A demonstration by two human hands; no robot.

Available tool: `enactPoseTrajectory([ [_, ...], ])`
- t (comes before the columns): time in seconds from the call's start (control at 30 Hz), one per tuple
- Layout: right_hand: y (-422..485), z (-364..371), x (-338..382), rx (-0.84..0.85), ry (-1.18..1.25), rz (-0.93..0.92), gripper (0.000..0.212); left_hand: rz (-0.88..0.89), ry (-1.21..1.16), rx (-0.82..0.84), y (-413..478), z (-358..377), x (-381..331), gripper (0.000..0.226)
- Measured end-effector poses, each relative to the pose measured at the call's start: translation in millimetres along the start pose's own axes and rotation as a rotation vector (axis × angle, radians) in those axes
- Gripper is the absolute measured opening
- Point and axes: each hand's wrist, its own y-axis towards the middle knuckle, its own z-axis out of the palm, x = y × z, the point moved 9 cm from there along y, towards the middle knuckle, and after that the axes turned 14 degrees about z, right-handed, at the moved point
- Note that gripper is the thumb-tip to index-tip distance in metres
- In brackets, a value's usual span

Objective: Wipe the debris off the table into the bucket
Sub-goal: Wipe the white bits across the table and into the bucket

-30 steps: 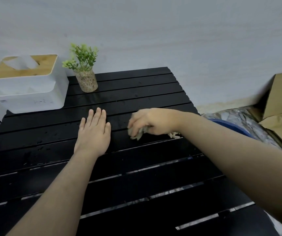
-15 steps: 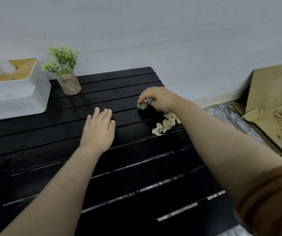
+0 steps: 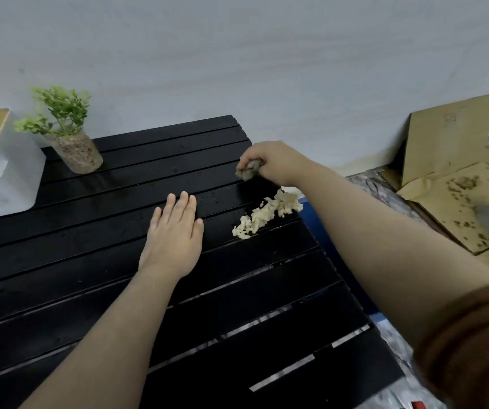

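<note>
Debris (image 3: 267, 214) lies in a pale, shredded heap at the right edge of the black slatted table (image 3: 90, 261), just beside my right forearm, with its far end almost over the edge. My right hand (image 3: 270, 163) is closed around a small crumpled grey rag (image 3: 247, 171), held a little beyond the heap near the table's far right corner. My left hand (image 3: 175, 234) rests flat on the slats, fingers together, near the heap but not touching it.

A strip of blue shows just past the table edge under my arm; I take it for the rim of the bucket (image 3: 305, 206), though most of it is hidden.

I judge I am mid-sweep, with the heap gathered at the edge and not yet pushed off. The next move calls for bringing the rag down behind the heap and drawing it rightward over the edge, above the blue rim.

Cardboard (image 3: 449, 143) leans against the wall at right; faint marks on it are too small to read. No other writing shows.
</note>
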Motion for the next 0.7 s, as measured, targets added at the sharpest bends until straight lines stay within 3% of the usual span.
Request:
enactPoseTrajectory([
  [0.2,-6.0,17.0,-18.5,0.107,-0.139,0.076,0.051,0.000,-0.062,-0.011,1.3,-0.6,1.7,0.052],
  [0.3,-31.0,-4.0,-18.7,-0.001,0.026,0.091,0.050,-0.032,-0.245,-0.067,-1.1,-11.1,6.3,0.049],
  [0.37,-58.7,-17.4,6.1,-0.186,0.161,-0.028,0.044,-0.069,-0.246,-0.126,-9.1,-22.9,17.6,0.048],
  [0.43,-94.2,-4.7,47.6,-0.340,0.145,-0.248,0.037,-0.105,-0.130,-0.114,-21.4,-27.8,33.0,0.049],
  [0.53,-128.6,62.3,82.9,-0.358,0.091,-0.405,0.032,-0.136,-0.045,-0.029,-35.7,-20.7,48.8,0.051],
  [0.7,-125.9,123.3,67.7,-0.181,-0.160,-0.159,0.044,-0.140,-0.054,-0.044,-33.6,-18.6,49.9,0.052],
])
